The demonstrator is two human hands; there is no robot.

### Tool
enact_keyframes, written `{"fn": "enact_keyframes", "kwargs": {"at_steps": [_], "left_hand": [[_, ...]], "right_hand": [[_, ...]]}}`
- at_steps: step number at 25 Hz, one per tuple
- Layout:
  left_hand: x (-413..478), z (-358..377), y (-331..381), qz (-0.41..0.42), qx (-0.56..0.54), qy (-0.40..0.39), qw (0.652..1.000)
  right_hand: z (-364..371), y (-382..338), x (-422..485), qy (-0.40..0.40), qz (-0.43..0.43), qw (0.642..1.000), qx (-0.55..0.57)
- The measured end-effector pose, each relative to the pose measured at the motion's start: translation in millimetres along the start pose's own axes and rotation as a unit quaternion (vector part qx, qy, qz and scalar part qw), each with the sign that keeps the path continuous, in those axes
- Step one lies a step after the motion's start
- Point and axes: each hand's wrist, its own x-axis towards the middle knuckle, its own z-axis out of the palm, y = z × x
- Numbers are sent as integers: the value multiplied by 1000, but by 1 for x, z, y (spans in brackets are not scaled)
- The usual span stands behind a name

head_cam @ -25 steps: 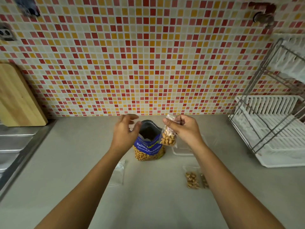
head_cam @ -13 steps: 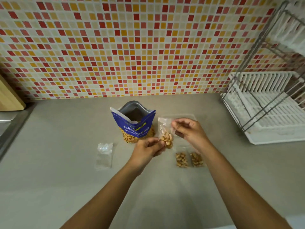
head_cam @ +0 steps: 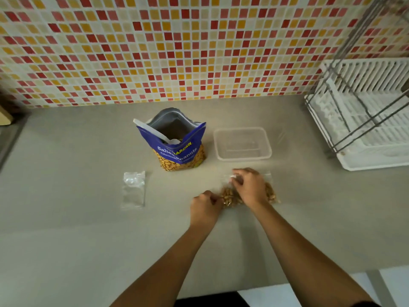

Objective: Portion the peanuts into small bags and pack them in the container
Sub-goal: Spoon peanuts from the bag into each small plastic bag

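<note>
An open blue peanut bag (head_cam: pixel 177 149) stands upright on the grey counter, with an empty clear plastic container (head_cam: pixel 242 144) to its right. In front of the container lie small filled bags of peanuts. My left hand (head_cam: pixel 204 207) pinches the lower left corner of one filled small bag (head_cam: pixel 228 196) on the counter. My right hand (head_cam: pixel 249 188) presses on that bag's top and covers much of it. Another filled small bag (head_cam: pixel 271 193) shows just right of my right hand. A stack of empty small clear bags (head_cam: pixel 134 189) lies to the left.
A white dish rack with a metal frame (head_cam: pixel 363 120) stands at the right. The tiled wall (head_cam: pixel 177 47) runs along the back. A sink edge (head_cam: pixel 8 138) and a wooden board corner (head_cam: pixel 5 117) show at the far left. The counter's front edge (head_cam: pixel 332 272) is near.
Both hands have lowered the filled small bag from in front of the peanut bag down onto the counter beside the other filled bags. The view has shifted down and the container is now uncovered.
</note>
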Motion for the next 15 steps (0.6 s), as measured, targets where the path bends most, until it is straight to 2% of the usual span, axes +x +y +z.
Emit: {"fn": "enact_keyframes", "kwargs": {"at_steps": [4, 6, 8, 11, 13, 15], "left_hand": [[6, -34, -11, 21, 3, 74, 997], [18, -65, -27, 31, 14, 130, 991], [30, -97, -48, 15, 34, 176, 984], [44, -133, -80, -41, 91, 215, 972], [50, -143, -100, -109, 180, 184, 960], [51, -144, -108, -136, 247, 147, 948]], "right_hand": [[-9, -17, -4, 92, -29, 994, 58], [-6, -42, -13, 96, -60, 989, 97], [15, -67, -26, 61, -107, 988, 89], [66, -88, -48, -41, -153, 987, -14], [94, -93, -59, -94, -154, 979, -94], [107, -92, -66, -95, -142, 975, -140]]}}
